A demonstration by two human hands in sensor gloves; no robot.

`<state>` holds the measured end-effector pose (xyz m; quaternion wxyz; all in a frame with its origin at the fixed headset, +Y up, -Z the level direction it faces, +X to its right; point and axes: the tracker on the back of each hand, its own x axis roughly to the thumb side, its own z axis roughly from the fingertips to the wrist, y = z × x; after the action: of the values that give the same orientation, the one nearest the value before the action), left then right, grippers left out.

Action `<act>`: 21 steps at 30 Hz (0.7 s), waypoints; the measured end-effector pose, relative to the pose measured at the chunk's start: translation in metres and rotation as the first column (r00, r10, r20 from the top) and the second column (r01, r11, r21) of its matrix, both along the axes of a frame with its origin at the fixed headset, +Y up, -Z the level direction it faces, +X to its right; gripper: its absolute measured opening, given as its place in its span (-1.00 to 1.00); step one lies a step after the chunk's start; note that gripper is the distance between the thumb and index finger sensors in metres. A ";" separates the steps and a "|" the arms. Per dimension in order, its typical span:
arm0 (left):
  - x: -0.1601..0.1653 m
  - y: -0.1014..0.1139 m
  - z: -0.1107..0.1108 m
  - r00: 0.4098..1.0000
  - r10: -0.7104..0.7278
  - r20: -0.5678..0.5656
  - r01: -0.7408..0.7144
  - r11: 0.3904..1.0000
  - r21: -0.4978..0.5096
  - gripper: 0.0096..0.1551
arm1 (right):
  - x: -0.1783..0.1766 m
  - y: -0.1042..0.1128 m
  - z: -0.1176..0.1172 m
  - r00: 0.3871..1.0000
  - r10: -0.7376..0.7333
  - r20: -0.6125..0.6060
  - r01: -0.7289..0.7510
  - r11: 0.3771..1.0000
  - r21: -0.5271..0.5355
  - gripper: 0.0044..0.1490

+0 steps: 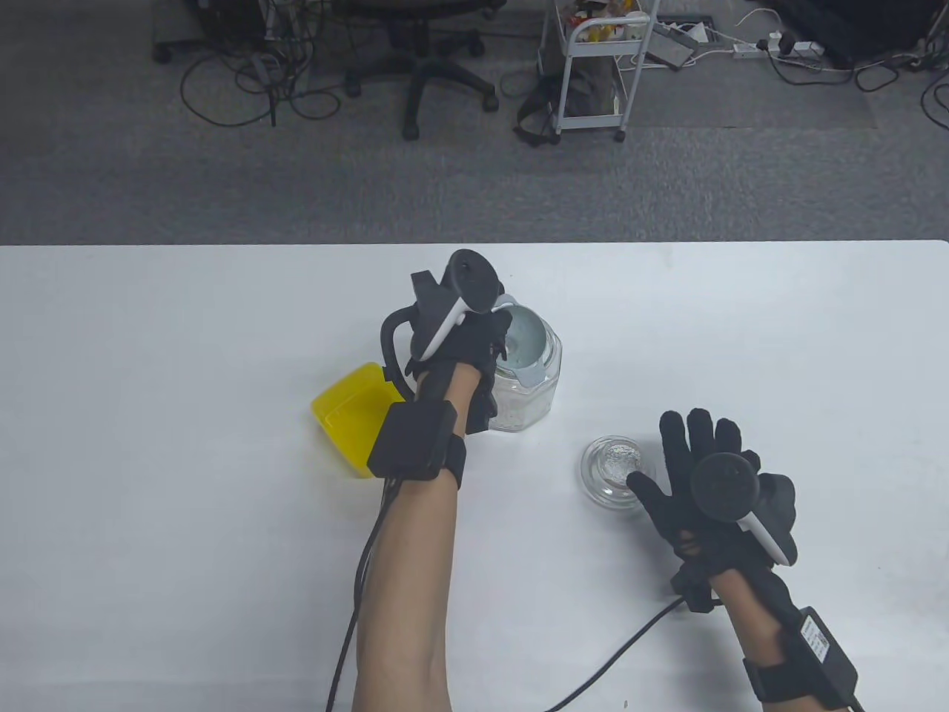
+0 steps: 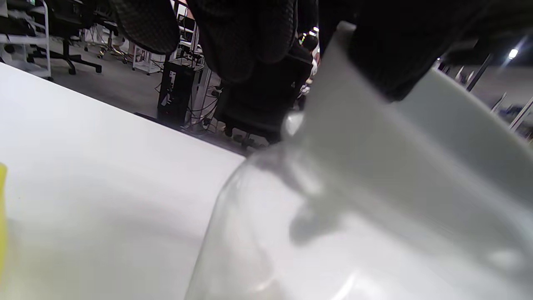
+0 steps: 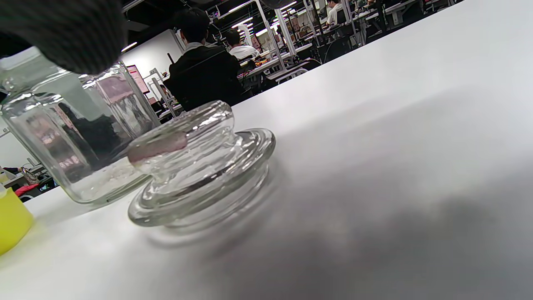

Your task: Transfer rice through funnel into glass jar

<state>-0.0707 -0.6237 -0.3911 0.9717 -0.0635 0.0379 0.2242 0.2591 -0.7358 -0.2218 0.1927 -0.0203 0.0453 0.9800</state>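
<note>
A glass jar (image 1: 535,397) stands mid-table with white rice (image 1: 519,417) in its bottom. A pale funnel (image 1: 525,345) sits in its mouth. My left hand (image 1: 495,337) grips the funnel's near-left rim; in the left wrist view my fingers (image 2: 233,37) and thumb close on the funnel (image 2: 374,150) above the jar (image 2: 258,241). My right hand (image 1: 693,452) is spread flat and holds nothing, with its thumb beside the glass lid (image 1: 612,472). The right wrist view shows the lid (image 3: 200,166), the jar (image 3: 79,137) and the rice (image 3: 112,175).
A yellow plastic container (image 1: 348,415) lies just left of the jar, partly behind my left wrist; its corner shows in the right wrist view (image 3: 10,218). Glove cables trail off the table's front edge. Beyond the far edge are the floor, a chair and a cart.
</note>
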 end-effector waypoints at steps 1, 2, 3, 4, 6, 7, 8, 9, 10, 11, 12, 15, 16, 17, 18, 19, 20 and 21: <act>-0.005 0.005 0.003 0.999 0.035 0.003 -0.035 0.999 0.017 -0.46 | 0.000 0.000 0.000 1.000 0.000 -0.001 0.000 1.000 0.000 0.14; -0.011 0.012 0.008 0.998 0.064 0.022 -0.065 0.997 0.040 -0.46 | 0.000 0.000 0.000 1.000 -0.004 -0.001 0.004 1.000 0.002 0.13; -0.020 0.021 0.016 0.995 0.092 0.033 -0.095 0.990 0.101 -0.46 | 0.001 0.000 0.001 1.000 -0.014 0.002 0.014 1.000 0.004 0.13; -0.026 0.026 0.020 0.993 0.112 0.033 -0.116 0.982 0.147 -0.45 | 0.001 0.000 0.001 1.000 -0.018 0.003 0.018 1.000 0.004 0.13; -0.048 0.038 0.036 0.986 0.164 0.029 -0.166 0.958 0.233 -0.46 | 0.003 0.001 0.002 0.999 -0.032 0.009 0.032 0.999 0.006 0.13; -0.056 0.040 0.041 0.985 0.173 0.028 -0.174 0.957 0.231 -0.46 | 0.004 0.001 0.002 0.999 -0.039 0.012 0.039 0.999 0.008 0.13; -0.068 0.044 0.048 0.984 0.178 0.031 -0.180 0.958 0.225 -0.46 | 0.005 0.001 0.002 0.999 -0.042 0.014 0.042 0.999 0.010 0.13; -0.080 0.048 0.056 0.984 0.179 0.017 -0.178 0.954 0.242 -0.47 | 0.005 0.002 0.002 0.999 -0.048 0.017 0.048 0.999 0.013 0.13; -0.089 0.051 0.062 0.984 0.180 0.004 -0.174 0.948 0.266 -0.47 | 0.005 0.002 0.002 0.999 -0.049 0.016 0.049 0.999 0.015 0.13; -0.101 0.053 0.071 0.984 0.177 -0.007 -0.167 0.942 0.290 -0.48 | 0.005 0.002 0.002 0.999 -0.050 0.017 0.050 0.999 0.015 0.13; -0.111 0.053 0.077 0.985 0.173 -0.016 -0.160 0.939 0.306 -0.48 | 0.006 0.002 0.002 0.999 -0.051 0.018 0.050 0.999 0.017 0.13; -0.136 0.043 0.094 0.987 0.160 -0.026 -0.144 0.940 0.310 -0.47 | 0.006 0.002 0.003 0.999 -0.050 0.021 0.050 0.999 0.017 0.13; -0.144 0.035 0.100 0.986 0.166 -0.029 -0.149 0.941 0.303 -0.48 | 0.006 0.002 0.003 0.998 -0.051 0.023 0.050 0.999 0.016 0.13; -0.152 0.025 0.105 0.982 0.184 -0.034 -0.166 0.940 0.297 -0.47 | 0.007 0.001 0.003 0.998 -0.052 0.026 0.052 0.999 0.014 0.13; -0.158 0.016 0.108 0.978 0.203 -0.043 -0.182 0.938 0.294 -0.47 | 0.007 0.001 0.003 0.998 -0.053 0.028 0.053 0.999 0.013 0.13; -0.164 0.007 0.111 0.974 0.222 -0.054 -0.197 0.935 0.296 -0.47 | 0.007 0.001 0.003 0.998 -0.054 0.029 0.054 0.998 0.012 0.13; -0.170 -0.007 0.112 0.967 0.245 -0.070 -0.216 0.932 0.290 -0.48 | 0.008 0.001 0.003 0.998 -0.055 0.032 0.055 0.998 0.010 0.13; -0.174 -0.015 0.112 0.963 0.257 -0.078 -0.227 0.935 0.273 -0.48 | 0.008 0.001 0.003 0.998 -0.055 0.033 0.055 0.998 0.010 0.13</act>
<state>-0.2447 -0.6384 -0.2790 0.9328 0.0740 0.0544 0.3486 0.2668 -0.7348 -0.2185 0.2202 -0.0346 0.0382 0.9741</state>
